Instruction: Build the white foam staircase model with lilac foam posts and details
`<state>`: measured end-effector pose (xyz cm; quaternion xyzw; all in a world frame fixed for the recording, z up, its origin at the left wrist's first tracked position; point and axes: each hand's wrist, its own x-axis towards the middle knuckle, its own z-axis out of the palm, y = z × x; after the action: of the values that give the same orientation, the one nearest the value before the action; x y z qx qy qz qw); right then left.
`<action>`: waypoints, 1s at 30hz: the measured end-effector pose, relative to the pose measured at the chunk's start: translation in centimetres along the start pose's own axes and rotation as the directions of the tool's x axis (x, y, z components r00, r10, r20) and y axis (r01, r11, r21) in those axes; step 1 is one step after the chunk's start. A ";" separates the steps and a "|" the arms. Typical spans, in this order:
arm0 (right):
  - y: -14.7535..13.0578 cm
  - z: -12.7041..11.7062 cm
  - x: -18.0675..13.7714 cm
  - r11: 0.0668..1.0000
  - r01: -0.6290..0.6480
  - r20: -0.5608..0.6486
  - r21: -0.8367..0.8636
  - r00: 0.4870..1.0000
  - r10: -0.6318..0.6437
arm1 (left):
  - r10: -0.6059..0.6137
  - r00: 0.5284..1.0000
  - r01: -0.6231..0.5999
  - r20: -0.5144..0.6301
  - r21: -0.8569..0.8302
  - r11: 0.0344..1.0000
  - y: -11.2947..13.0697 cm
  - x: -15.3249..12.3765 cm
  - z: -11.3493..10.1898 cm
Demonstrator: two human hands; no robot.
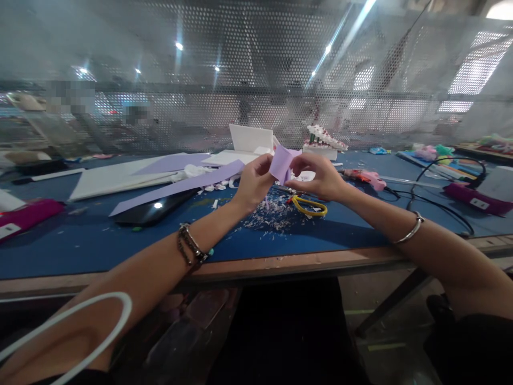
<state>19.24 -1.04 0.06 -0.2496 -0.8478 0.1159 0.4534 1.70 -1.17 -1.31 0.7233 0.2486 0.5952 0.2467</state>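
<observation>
A small folded piece of purple paper (282, 163) is held up over the blue table between both hands. My left hand (255, 182) pinches its left edge. On the other side, my right hand (318, 174) grips it with thumb and fingers. Below them lies a scatter of tiny paper scraps (272, 216). Scissors with yellow handles (310, 207) rest on the table under my right hand. A long purple paper strip (180, 185) slants to the left of my left hand, partly over a dark phone-like slab (156, 209).
White sheets (116, 174) and a white foam box (251, 138) stand behind. A small white decorated model (323, 140) is at the back. To the right lie a pink glue gun (372, 181), black cable (412, 187) and magenta pouch (473, 199). Another magenta pouch (32, 216) is at left.
</observation>
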 end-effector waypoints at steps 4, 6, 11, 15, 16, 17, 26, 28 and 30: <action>0.1 -0.2 0.0 0.998 -0.057 -0.022 0.014 0.998 0.057 | 0.121 0.981 -0.145 0.152 0.158 0.977 0.6 -0.3 -0.1; 0.1 -0.2 0.0 0.996 -0.091 -0.019 -0.006 0.996 0.091 | 0.237 0.924 -0.324 0.299 0.288 0.901 1.1 -0.4 -0.3; 0.2 -0.2 -0.1 0.999 -0.045 0.001 -0.022 0.999 0.045 | 0.350 0.786 -0.583 0.510 0.422 0.695 1.1 -0.1 -0.9; -0.2 0.0 -0.2 0.998 -0.042 0.036 0.055 0.999 0.040 | 0.348 0.756 -0.641 0.554 0.520 0.564 0.7 0.0 -1.0; -0.3 0.1 -0.2 0.995 -0.050 0.048 0.091 0.998 0.046 | 0.347 0.754 -0.647 0.558 0.538 0.540 0.7 0.0 -1.0; -0.5 0.1 -0.2 0.990 -0.057 0.058 0.131 0.997 0.049 | 0.352 0.754 -0.651 0.555 0.553 0.521 0.7 -0.1 -1.0; -0.7 0.7 -0.2 0.882 -0.134 0.172 0.452 0.983 0.061 | 0.509 0.722 -0.686 0.468 0.387 0.616 0.6 -0.4 -1.0; -0.7 0.8 -0.2 0.875 -0.148 0.173 0.462 0.982 0.075 | 0.513 0.737 -0.667 0.441 0.351 0.657 0.7 -0.4 -0.9; -0.7 0.8 -0.3 0.861 -0.160 0.161 0.483 0.983 0.092 | 0.515 0.742 -0.662 0.428 0.350 0.663 0.7 -0.4 -0.8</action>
<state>18.47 -1.72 -0.32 -0.1723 -0.8000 0.3741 0.4364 0.88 -1.95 -0.99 0.8811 0.0984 0.4478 -0.1156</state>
